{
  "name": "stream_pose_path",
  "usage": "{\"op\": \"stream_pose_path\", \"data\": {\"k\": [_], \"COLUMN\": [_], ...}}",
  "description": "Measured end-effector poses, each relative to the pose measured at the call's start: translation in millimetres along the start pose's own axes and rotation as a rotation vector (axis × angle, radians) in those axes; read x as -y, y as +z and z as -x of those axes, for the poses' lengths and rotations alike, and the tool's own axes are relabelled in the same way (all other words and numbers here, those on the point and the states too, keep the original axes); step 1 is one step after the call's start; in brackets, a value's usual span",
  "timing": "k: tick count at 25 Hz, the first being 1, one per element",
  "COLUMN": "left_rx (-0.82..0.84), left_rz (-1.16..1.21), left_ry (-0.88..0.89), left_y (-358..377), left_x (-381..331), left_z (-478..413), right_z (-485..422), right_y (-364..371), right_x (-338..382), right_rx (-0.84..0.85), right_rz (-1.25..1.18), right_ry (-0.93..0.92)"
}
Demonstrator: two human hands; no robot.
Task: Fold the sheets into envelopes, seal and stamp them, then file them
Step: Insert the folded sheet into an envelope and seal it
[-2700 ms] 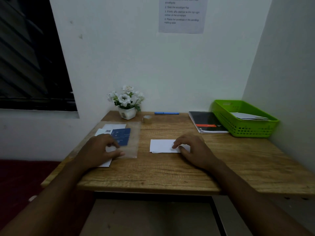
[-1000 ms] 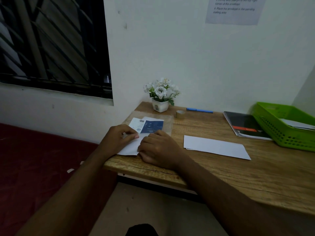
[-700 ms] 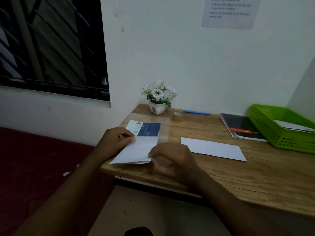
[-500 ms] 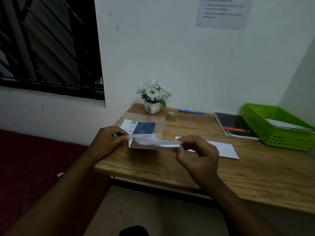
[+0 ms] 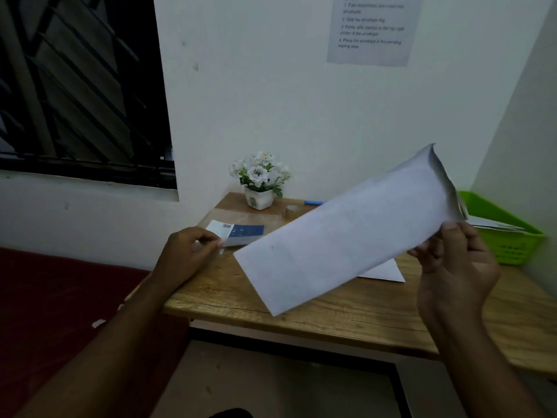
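A: Nearest thing?
B: The right hand (image 5: 452, 267), raised over the table's (image 5: 346, 321) near edge. Its thumb and fingertips pinch the right end of the lifted paper (image 5: 346, 236).
A: Envelope or sheet?
B: Cannot tell (its far end curls open, so it may be a folded piece). It is fully off the table.
A: Axis?
B: The long axis runs from low near-left to high far-right. Only the high end is held and the low corner hangs free.
A: Left hand?
B: The left hand (image 5: 184, 257) rests on the table at the left, fingers curled, pinching the near corner of the blue-and-white card (image 5: 241, 232). It sits just left of the paper's free corner, so it is the nearer hand to steady that end, I'd judge.
A: Behind the paper?
B: A flat envelope (image 5: 388, 271) lies on the table, mostly hidden. The next move probably brings the paper down beside it, long axis across the table.
A: Farther back?
B: A green basket (image 5: 512, 248) holding papers at far right, and a flower pot (image 5: 259, 199), a tape roll (image 5: 291, 210) and a blue pen (image 5: 313, 202) by the wall.
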State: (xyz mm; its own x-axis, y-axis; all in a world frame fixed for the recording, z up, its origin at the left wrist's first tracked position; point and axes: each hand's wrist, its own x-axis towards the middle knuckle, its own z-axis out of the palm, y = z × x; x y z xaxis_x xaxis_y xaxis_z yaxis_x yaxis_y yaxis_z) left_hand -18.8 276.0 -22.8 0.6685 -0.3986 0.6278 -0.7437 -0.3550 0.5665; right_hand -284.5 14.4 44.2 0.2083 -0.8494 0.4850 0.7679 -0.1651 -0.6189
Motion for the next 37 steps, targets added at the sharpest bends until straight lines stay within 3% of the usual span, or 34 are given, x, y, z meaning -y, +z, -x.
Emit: {"op": "stream_pose_path", "data": {"k": [3, 7, 10, 13, 17, 20, 22, 25, 27, 29, 32, 34, 37], "left_rx": [-0.016, -0.026, -0.042, -0.085, 0.005, 0.036, 0.019, -0.062, -0.173, -0.205, 0.067, 0.221, 0.314], "left_rz": [0.173, 0.847, 0.96, 0.859, 0.664, 0.659, 0.625, 0.379, 0.137, -0.098, -0.286, -0.424, -0.575], "left_ry": [0.079, -0.22, -0.353, -0.364, -0.407, -0.407, -0.421, -0.433, -0.328, -0.048, 0.371, 0.446, 0.453], "left_y": [11.1, 45.5, 65.5, 73.3, 72.8, 72.6, 71.6, 72.9, 79.2, 89.3, 115.7, 135.0, 158.5], "left_x": [-39.4, -99.8, -124.0, -127.0, -111.8, -101.4, -94.4, -84.6, -85.3, -99.4, -130.4, -143.1, -144.0], "left_z": [16.4, 38.1, 41.3, 37.3, 22.7, 7.4, -3.2, -17.4, -21.9, -24.4, -33.3, -47.6, -65.2], "right_z": [-12.2, -18.4, -18.0, -18.6, -37.1, -55.8, -65.1, -68.0, -66.2, -66.9, -76.2, -84.9, -91.8], "right_y": [-5.1, -12.8, -22.9, -36.6, -54.6, -58.5, -56.9, -47.7, -40.3, -34.2, -22.4, -16.1, -13.8], "right_x": [4.0, -1.7, -12.0, -21.2, -29.7, -43.0, -57.1, -77.4, -89.0, -101.4, -113.6, -119.5, -130.9], "right_rx": [-0.055, -0.123, -0.125, -0.024, 0.133, 0.243, 0.292, 0.386, 0.453, 0.475, 0.469, 0.463, 0.446], "right_rz": [-0.006, -0.022, 0.008, 0.125, 0.484, 0.632, 0.705, 0.807, 0.782, 0.735, 0.717, 0.689, 0.643], "right_ry": [0.06, 0.149, 0.202, 0.282, 0.218, 0.243, 0.232, 0.185, 0.206, 0.253, 0.297, 0.303, 0.295]}}
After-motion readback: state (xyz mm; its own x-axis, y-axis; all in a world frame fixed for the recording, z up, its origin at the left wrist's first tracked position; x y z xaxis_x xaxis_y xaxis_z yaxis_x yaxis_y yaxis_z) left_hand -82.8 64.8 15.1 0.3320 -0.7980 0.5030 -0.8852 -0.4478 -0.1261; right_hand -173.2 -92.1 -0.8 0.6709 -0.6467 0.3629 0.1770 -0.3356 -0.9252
